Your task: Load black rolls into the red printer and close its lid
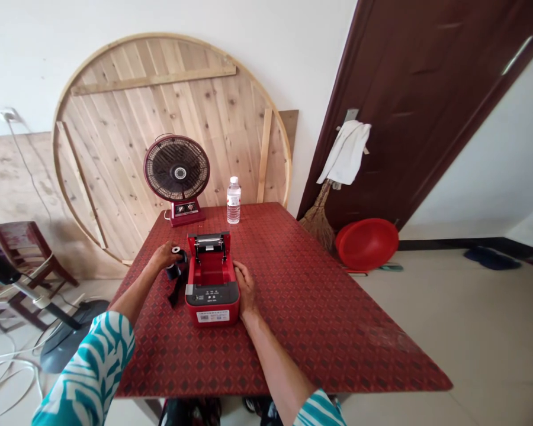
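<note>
A red and dark grey label printer (212, 302) stands on the table with its lid raised and its red inner compartment exposed. My right hand (245, 287) lies along the printer's right side, fingers stretched out against it. Left of the printer, my left hand (164, 255) has its fingers closed on a small roll (176, 250) with a pale round end. Dark items crowd below that hand, and I cannot make out all of them. A black cable (174, 294) trails down beside the printer.
A red patterned cloth covers the table (320, 331). Toward its back stand a fan (177, 171) and a water bottle (233, 204). Behind leans a round wooden tabletop (128, 118). A broom (320, 219) and a red basin (368, 244) are by the door (408, 106).
</note>
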A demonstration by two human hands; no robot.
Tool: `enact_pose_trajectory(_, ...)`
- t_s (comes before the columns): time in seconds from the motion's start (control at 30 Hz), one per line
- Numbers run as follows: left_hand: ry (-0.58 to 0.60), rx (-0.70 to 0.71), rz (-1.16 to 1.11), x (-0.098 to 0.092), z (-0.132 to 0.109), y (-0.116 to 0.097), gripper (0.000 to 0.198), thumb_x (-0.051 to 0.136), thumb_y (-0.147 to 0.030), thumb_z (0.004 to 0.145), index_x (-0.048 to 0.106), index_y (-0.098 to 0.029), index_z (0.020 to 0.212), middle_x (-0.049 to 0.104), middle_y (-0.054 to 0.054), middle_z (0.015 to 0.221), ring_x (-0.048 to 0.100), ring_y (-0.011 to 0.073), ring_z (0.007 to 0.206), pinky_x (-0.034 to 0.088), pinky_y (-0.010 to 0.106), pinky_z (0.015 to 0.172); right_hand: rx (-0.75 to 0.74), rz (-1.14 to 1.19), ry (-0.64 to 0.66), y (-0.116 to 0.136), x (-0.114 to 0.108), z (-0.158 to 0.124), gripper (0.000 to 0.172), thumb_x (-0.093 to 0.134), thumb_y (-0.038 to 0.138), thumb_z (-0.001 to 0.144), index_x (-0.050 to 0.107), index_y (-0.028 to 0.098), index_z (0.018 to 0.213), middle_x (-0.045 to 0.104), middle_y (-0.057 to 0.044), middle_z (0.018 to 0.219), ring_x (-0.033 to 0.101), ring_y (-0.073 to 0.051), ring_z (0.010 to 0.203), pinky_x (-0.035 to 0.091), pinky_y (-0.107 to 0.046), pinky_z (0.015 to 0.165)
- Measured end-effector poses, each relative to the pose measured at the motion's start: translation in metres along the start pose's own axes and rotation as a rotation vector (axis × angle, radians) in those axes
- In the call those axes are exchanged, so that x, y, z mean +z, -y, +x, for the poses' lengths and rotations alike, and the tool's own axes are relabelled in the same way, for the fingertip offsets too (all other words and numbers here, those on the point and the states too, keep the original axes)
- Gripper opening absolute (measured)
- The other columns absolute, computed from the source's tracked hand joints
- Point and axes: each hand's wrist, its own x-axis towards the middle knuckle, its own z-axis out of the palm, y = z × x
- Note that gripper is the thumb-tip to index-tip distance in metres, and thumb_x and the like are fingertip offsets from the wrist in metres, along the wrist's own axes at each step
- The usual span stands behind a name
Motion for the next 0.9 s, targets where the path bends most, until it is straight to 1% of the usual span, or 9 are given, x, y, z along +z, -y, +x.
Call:
enact_pose_trajectory(0.07,-0.009,0.016,-0.130,-0.003,-0.011,0.006,0.046,0.067,-0.034,0.066,0.060,-0.016,0.108,0.071,0.010,0.098,0.067,0.0223,0.089,0.049,0.029,0.072,-0.004,0.013,-0.005,-0.001,0.001,0.001,0.036,0.057,0.047,0.075,0.069,0.024,0.099,0.072,-0.004,0.107,0.063,-0.024,0.103,0.047,-0.036,0.089)
enact_pose_trajectory(0.13,-0.033,0.028,-0.396,-0.006,-0.028,0.017,0.055,0.061,-0.043,0.071,0.056,-0.014,0.117,0.068,0.014,0.110,0.067,0.0231,0.095,0.052,0.031,0.075,-0.009,0.019,0.006,-0.001,0.001,0.001,0.037,0.056,0.047,0.075,0.069,0.024,0.101,0.073,-0.004,0.107,0.063,-0.023,0.101,0.046,-0.035,0.089)
enact_pose_trajectory(0.17,-0.051,0.029,-0.566,-0.008,-0.037,0.025,0.058,0.061,-0.045,0.070,0.055,-0.014,0.118,0.067,0.014,0.114,0.067,0.0243,0.099,0.052,0.033,0.079,-0.011,0.019,0.013,-0.001,0.002,0.001,0.037,0.056,0.047,0.076,0.069,0.024,0.101,0.072,-0.004,0.107,0.063,-0.023,0.101,0.046,-0.035,0.089)
enact_pose_trajectory(0.23,-0.038,0.016,-0.734,-0.008,-0.056,0.038,0.059,0.064,-0.043,0.065,0.056,-0.014,0.115,0.068,0.014,0.115,0.066,0.0263,0.103,0.052,0.037,0.085,-0.015,0.015,0.023,-0.001,0.002,0.001,0.036,0.056,0.046,0.077,0.070,0.024,0.102,0.072,-0.004,0.108,0.063,-0.023,0.102,0.046,-0.035,0.090)
enact_pose_trajectory(0.37,0.056,0.074,-0.701,0.003,-0.078,0.047,0.060,0.070,-0.038,0.058,0.056,-0.016,0.112,0.069,0.013,0.113,0.065,0.0282,0.106,0.050,0.042,0.093,-0.013,0.029,-0.003,-0.003,0.002,0.002,0.036,0.057,0.046,0.075,0.070,0.023,0.100,0.073,-0.003,0.106,0.063,-0.023,0.102,0.046,-0.036,0.090)
enact_pose_trajectory(0.53,-0.051,0.070,-0.556,0.013,-0.076,0.038,0.061,0.072,-0.053,0.059,0.059,-0.016,0.105,0.072,0.011,0.102,0.066,0.0291,0.101,0.052,0.042,0.089,-0.010,0.018,-0.027,-0.002,0.003,0.001,0.039,0.058,0.048,0.072,0.070,0.022,0.098,0.073,-0.004,0.104,0.064,-0.023,0.098,0.046,-0.036,0.088)
enact_pose_trajectory(0.7,-0.135,0.048,-0.845,-0.011,-0.081,0.032,0.073,0.073,-0.063,0.057,0.059,-0.020,0.115,0.073,0.007,0.094,0.070,0.0254,0.083,0.057,0.036,0.072,-0.036,0.015,-0.005,-0.001,0.004,0.002,0.035,0.056,0.046,0.075,0.070,0.023,0.098,0.073,-0.003,0.105,0.063,-0.022,0.100,0.046,-0.035,0.090)
enact_pose_trajectory(0.8,-0.004,0.128,-0.823,-0.029,-0.090,0.007,0.073,0.075,-0.056,0.062,0.057,-0.021,0.123,0.072,0.008,0.102,0.070,0.0243,0.085,0.057,0.035,0.074,-0.051,0.028,-0.005,-0.001,0.004,0.002,0.034,0.057,0.045,0.075,0.071,0.024,0.098,0.073,-0.002,0.105,0.062,-0.022,0.101,0.045,-0.035,0.092)
enact_pose_trajectory(0.9,0.155,0.327,-0.613,-0.031,-0.095,-0.032,0.064,0.072,-0.049,0.069,0.058,-0.019,0.123,0.070,0.010,0.111,0.066,0.0256,0.099,0.054,0.038,0.086,-0.058,0.046,-0.004,-0.002,0.004,0.002,0.033,0.057,0.045,0.077,0.071,0.025,0.099,0.072,-0.002,0.105,0.062,-0.022,0.102,0.044,-0.035,0.093)
